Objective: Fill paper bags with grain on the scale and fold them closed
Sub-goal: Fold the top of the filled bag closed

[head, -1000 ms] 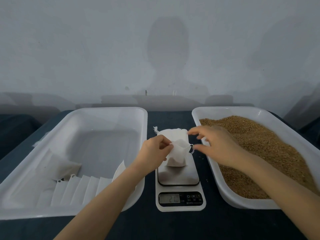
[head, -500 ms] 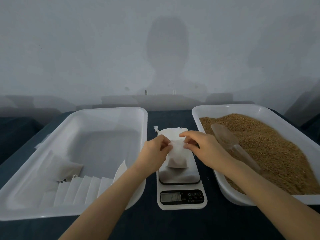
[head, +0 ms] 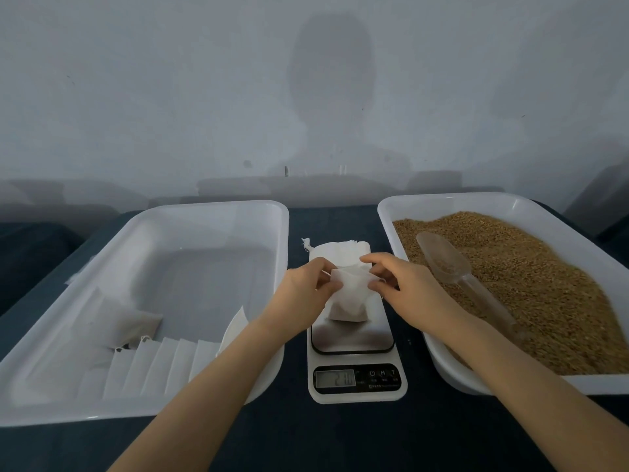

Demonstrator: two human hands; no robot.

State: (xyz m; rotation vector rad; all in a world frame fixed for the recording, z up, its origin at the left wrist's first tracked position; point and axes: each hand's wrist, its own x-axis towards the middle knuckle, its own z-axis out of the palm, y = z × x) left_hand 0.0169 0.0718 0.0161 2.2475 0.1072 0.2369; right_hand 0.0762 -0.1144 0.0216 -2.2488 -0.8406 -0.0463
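Our right hand [head: 405, 287] has left the scoop [head: 449, 264] in the grain [head: 544, 284] and joins our left hand [head: 306, 291], both pinching the bag [head: 350, 301] at its top. It sits filled on the scale [head: 354, 338], so folding likely comes next.

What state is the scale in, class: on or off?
On. The scale shows digits on its display; their value is too blurred to read.
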